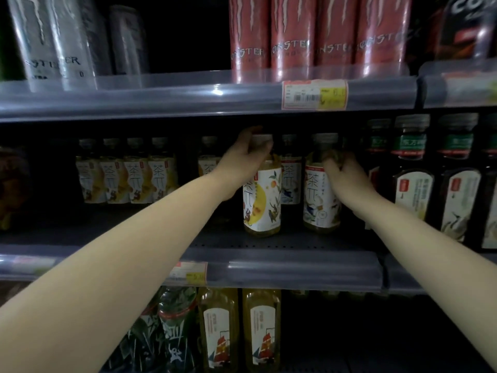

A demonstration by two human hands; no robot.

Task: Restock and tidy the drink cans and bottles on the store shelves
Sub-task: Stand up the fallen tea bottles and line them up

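Just one camera here, strapped to the person's head, facing straight into the store shelving from close up. It looks level at the middle shelf (282, 267), with the top shelf (209, 95) overhead and a lower row below. Both forearms stretch away from the near bottom corners toward the far bottles.

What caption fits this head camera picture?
Left hand and right hand each grip a tea bottle on the middle shelf.
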